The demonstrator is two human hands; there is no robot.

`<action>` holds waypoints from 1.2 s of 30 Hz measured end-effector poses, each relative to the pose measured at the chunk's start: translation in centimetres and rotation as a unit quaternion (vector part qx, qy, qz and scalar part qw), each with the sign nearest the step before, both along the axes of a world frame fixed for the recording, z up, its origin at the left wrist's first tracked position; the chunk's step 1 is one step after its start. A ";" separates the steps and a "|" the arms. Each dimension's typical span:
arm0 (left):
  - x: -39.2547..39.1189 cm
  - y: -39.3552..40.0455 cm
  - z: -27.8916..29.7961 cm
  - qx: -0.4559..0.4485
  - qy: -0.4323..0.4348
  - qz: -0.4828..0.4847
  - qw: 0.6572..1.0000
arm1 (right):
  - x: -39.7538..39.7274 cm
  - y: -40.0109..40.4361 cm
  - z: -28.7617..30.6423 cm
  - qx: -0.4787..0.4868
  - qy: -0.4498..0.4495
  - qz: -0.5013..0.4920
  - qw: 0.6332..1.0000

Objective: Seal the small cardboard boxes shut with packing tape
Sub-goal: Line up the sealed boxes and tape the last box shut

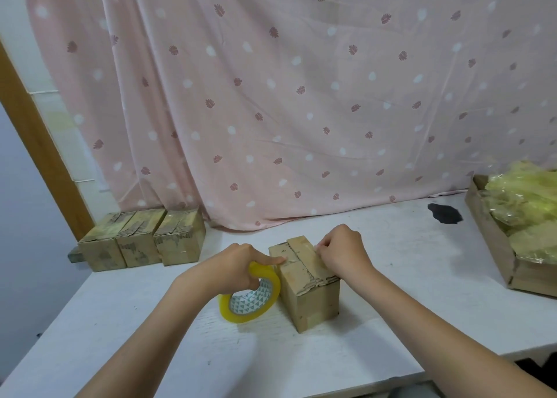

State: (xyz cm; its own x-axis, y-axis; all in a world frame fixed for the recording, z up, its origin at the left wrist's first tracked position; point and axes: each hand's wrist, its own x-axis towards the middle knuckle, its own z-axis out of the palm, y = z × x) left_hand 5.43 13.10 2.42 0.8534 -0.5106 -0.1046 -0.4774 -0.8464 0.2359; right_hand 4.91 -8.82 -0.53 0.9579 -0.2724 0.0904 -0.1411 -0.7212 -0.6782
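Head view is looking down on both hands working at one small cardboard box point(313, 292) standing on the white table point(391, 292), near the front edge and about the middle of it. The left hand point(238, 266) is gripping the roll of yellow packing tape point(250, 298), fingers curled through and around the top of the ring, and its forefinger is stretching out straight to press on the left part of the box top. The roll is leaning on edge, touching the table and sitting just beside the box's left face, its patterned inner core facing us. The right hand point(343, 251) is sitting on the right side of the box top with its fingers curled in, fingertips pinching or pressing at the flap edge; whether there is a tape end between them, I cannot tell. The box's top flaps are lying closed, with a ragged corrugated edge showing at the near side. Both bare forearms are reaching in from the bottom of the frame. Moving outward, three more small boxes point(141, 241) are standing side by side, touching one another, at the far left of the table against the pink patterned curtain point(301, 96). Over on the right, a shallow cardboard tray point(494, 241) is holding a heap of crumpled yellowish plastic film point(527, 211), and a dark stain point(444, 213) is marking the tabletop between the tray and the curtain.
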 end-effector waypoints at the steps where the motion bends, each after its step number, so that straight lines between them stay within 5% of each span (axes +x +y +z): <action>1: 0.0 0.0 0.0 0.000 -0.002 -0.001 1.000 | 0.0 0.2 0.3 -0.037 0.024 0.007 0.999; 3: -0.1 0.0 -0.1 -0.001 -0.004 -0.002 1.000 | -0.7 1.1 1.3 -0.126 0.039 0.030 0.991; 6: -0.3 0.2 -0.2 -0.011 -0.006 0.002 1.000 | -1.9 2.7 1.9 -0.231 -0.052 0.126 0.963; 13: -0.9 0.9 -0.5 -0.017 -0.036 -0.009 0.999 | -4.4 3.0 -0.1 -0.291 -0.015 0.283 0.914; 22: -1.1 3.3 -2.0 -0.103 -0.024 0.033 0.994 | -5.7 3.4 -0.3 -0.330 -0.039 0.258 0.907; 32: -1.8 2.9 0.2 0.043 -0.003 0.009 0.999 | -5.4 3.6 -0.4 -0.286 -0.025 0.254 0.924; 36: -1.3 2.4 -0.2 0.063 -0.019 0.005 0.998 | -5.1 3.7 0.1 -0.193 -0.041 0.220 0.956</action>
State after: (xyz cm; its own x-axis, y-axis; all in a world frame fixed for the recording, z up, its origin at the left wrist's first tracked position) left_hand 4.12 15.54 2.26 0.8635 -0.4860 -0.1349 -0.4747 -0.8734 0.1082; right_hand -0.18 -5.12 -0.42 0.9577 0.2227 0.1821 0.2745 -0.8970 -0.3465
